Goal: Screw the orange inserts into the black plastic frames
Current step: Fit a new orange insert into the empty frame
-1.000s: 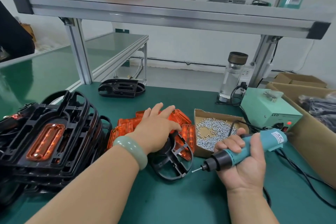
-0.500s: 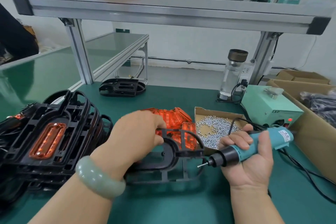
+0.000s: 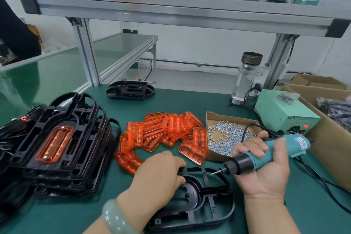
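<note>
Green surface (image 3: 76, 214), black frame (image 3: 209, 205) flat near us: fingers of our left hand (image 3: 157, 173) curl on its rim, right hand (image 3: 266, 175) fingers clamp the screwdriver (image 3: 252, 159). We'd seat one of the orange inserts (image 3: 161, 133) piled just beyond squarely before driving.

Head view, down over bench (image 3: 95, 205)

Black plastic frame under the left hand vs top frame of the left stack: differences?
The black plastic frame under the left hand has an empty opening; the stack's top frame holds an orange insert. The held frame lies flat on the green mat; the stack's top frame sits tilted on other frames. Both are black, ribbed, same outline.
</note>
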`<act>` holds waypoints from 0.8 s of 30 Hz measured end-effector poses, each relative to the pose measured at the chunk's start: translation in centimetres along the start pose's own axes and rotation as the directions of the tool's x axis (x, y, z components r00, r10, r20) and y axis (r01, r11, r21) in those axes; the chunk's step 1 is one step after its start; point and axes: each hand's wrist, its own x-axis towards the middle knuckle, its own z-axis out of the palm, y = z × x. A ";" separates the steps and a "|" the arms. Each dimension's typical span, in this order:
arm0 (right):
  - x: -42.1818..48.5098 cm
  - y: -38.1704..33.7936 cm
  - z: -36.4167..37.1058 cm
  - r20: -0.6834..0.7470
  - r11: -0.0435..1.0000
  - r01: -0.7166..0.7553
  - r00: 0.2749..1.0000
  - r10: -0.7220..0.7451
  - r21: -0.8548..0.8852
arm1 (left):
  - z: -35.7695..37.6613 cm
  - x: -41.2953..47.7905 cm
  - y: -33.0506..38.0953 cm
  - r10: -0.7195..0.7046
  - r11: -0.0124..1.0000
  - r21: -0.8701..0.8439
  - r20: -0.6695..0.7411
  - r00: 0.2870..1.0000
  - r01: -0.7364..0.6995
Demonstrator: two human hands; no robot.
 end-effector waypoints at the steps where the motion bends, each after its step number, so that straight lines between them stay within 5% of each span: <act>1: 0.0 0.1 -0.1 0.001 1.000 -0.004 1.000 0.004 -0.003 | 0.1 0.0 0.0 0.000 1.000 -0.012 -0.004 1.000 0.000; 5: 0.1 0.3 -0.3 0.025 1.000 -0.011 1.000 0.012 -0.019 | 0.2 -0.3 -0.7 -0.012 0.982 -0.187 -0.166 0.986 -0.020; 7: 0.2 0.4 -0.4 0.037 0.999 -0.008 0.999 0.010 -0.034 | 0.1 -0.3 -1.5 -0.097 0.991 -0.121 -0.303 0.948 0.063; 11: 0.2 0.5 -0.5 0.040 0.999 -0.004 0.999 0.005 -0.042 | -0.1 0.5 -2.7 -0.391 0.920 -0.054 -0.164 0.906 0.387; 16: 0.3 0.7 -0.5 0.034 0.999 -0.003 0.999 0.005 -0.049 | -0.4 1.8 -2.8 -0.309 0.931 -0.289 -0.301 0.902 0.223; 24: 0.3 0.7 -0.5 0.042 0.999 -0.008 0.999 0.010 -0.045 | -0.7 1.8 -3.8 -0.401 0.748 -0.660 -0.363 0.841 0.072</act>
